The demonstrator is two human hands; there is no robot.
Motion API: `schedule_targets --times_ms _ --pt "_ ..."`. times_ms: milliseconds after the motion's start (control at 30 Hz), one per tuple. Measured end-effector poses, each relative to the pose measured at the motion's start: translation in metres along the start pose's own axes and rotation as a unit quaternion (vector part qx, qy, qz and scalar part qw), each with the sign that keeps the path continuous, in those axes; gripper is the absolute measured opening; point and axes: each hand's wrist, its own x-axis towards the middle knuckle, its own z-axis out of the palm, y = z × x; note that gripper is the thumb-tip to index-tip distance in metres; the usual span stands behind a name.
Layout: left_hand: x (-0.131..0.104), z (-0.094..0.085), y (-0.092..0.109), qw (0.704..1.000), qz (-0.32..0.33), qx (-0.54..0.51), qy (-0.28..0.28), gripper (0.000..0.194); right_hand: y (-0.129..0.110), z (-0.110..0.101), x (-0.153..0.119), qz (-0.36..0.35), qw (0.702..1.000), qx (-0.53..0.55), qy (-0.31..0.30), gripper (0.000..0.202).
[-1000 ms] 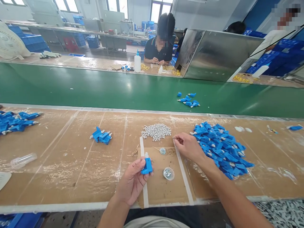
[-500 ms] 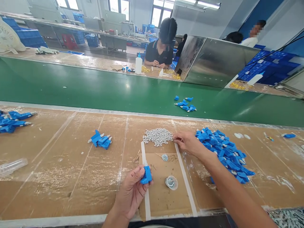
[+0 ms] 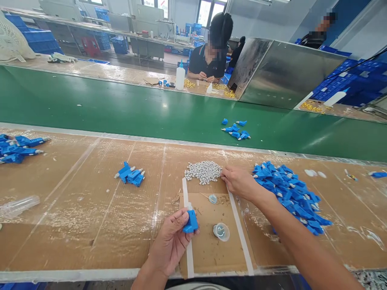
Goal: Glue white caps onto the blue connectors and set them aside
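My left hand [image 3: 173, 237] is closed on a blue plastic part [image 3: 190, 222] with a whitish tip pointing away from me. At the right edge of a heap of small grey pieces [image 3: 204, 172], my right hand [image 3: 237, 181] has its fingers pinched together; whether a piece is between them is too small to tell. A small clear cup [image 3: 221, 232] with clear contents stands on the cardboard before me. Above it lies a small round lid-like dish [image 3: 213, 199] with a thin stick. To the right of my right hand is a large pile of blue parts [image 3: 290, 197].
A smaller group of blue parts [image 3: 131, 175] lies left of the heap, with more blue parts [image 3: 18, 149] at far left. A clear plastic tube [image 3: 19, 206] rests below those. Beyond the table runs a green belt [image 3: 121, 108]. Across it sits a co-worker [image 3: 208, 62] beside a white bottle [image 3: 180, 76].
The camera view has shifted slightly. My right hand stays by the heap's right edge, and my left hand still holds the blue part, now turned a little.
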Motion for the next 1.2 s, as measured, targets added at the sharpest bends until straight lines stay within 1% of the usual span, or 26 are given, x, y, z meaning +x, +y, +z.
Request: schedule_targets --times_ms 100,200,267,333,367,433,467,500,567,600,667,800,900,1100,1200 --pt "0.0 0.001 0.0 1.0 -0.002 0.0 0.007 0.019 -0.002 -0.001 0.001 0.009 1.0 0.022 0.006 0.013" --pt "-0.001 0.006 0.001 1.0 0.0 0.013 -0.009 0.018 -0.008 -0.012 -0.004 0.021 0.997 0.067 0.02 0.013" --pt "-0.003 0.013 0.001 0.999 0.009 0.033 -0.026 0.019 -0.023 -0.024 -0.014 0.032 0.993 0.106 0.032 0.014" --pt "-0.004 0.023 0.002 0.997 0.028 0.052 -0.038 0.021 -0.048 -0.036 -0.031 0.057 0.977 0.202 0.043 0.018" --pt "-0.004 0.029 0.002 0.996 0.04 0.061 -0.044 0.022 -0.064 -0.042 -0.04 0.08 0.95 0.298 0.046 0.019" --pt "-0.004 0.042 0.001 0.993 0.064 0.081 -0.06 0.024 -0.096 -0.048 -0.057 0.119 0.876 0.465 0.054 0.021" --pt "-0.004 0.048 0.0 0.991 0.074 0.092 -0.07 0.024 -0.111 -0.05 -0.064 0.137 0.841 0.52 0.061 0.021" --pt "-0.004 0.054 -0.001 0.988 0.081 0.102 -0.082 0.024 -0.123 -0.051 -0.069 0.149 0.812 0.56 0.066 0.021" --pt "-0.004 0.064 -0.003 0.983 0.094 0.119 -0.104 0.023 -0.138 -0.05 -0.075 0.165 0.772 0.609 0.076 0.021" --pt "-0.004 0.068 -0.004 0.981 0.099 0.127 -0.112 0.023 -0.141 -0.05 -0.077 0.17 0.759 0.623 0.082 0.021" --pt "-0.005 0.074 -0.006 0.978 0.104 0.14 -0.118 0.024 -0.141 -0.049 -0.078 0.176 0.743 0.639 0.093 0.021" --pt "-0.005 0.079 -0.009 0.977 0.097 0.155 -0.111 0.026 -0.137 -0.052 -0.079 0.17 0.73 0.654 0.104 0.019" --pt "-0.004 0.081 -0.01 0.976 0.097 0.16 -0.114 0.027 -0.137 -0.054 -0.08 0.157 0.734 0.652 0.109 0.017" --pt "-0.001 0.08 -0.01 0.975 0.097 0.169 -0.103 0.03 -0.138 -0.052 -0.082 0.148 0.776 0.602 0.114 0.016" --pt "0.001 0.077 -0.011 0.969 0.111 0.196 -0.097 0.029 -0.14 -0.052 -0.081 0.141 0.803 0.565 0.126 0.017"
